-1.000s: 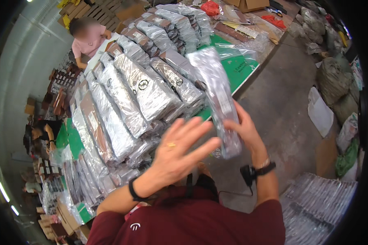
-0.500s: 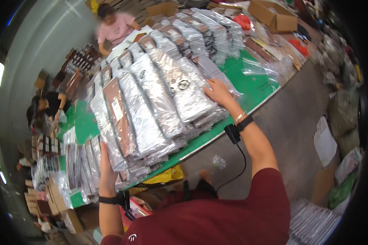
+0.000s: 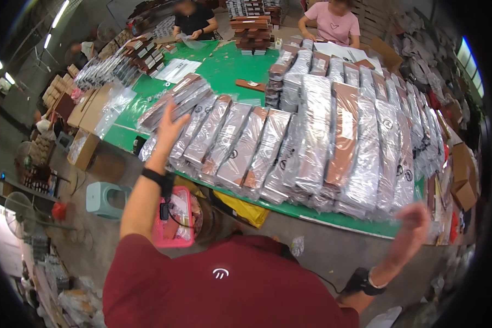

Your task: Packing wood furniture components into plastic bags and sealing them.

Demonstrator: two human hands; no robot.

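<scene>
My left hand is raised with fingers spread, holding nothing. It is in front of a small stack of plastic-wrapped brown slats on the table's left part; I cannot tell whether it touches them. My right hand hangs by the table's front edge at the right, smeared by motion, so its fingers do not read clearly. Between my hands lie rows of brown slats in clear plastic bags, side by side. Toward the right, a higher pile of bagged slats carries white labels.
The green table bears unwrapped brown pieces at the back. Two people sit across it. Below are a pink basket, a pale stool and a yellow bag. An open carton stands far right.
The view has swung left. Both hands have come off the pile of bagged slats: my left hand has moved left with fingers spread, and my right has drawn back past the table's edge.
</scene>
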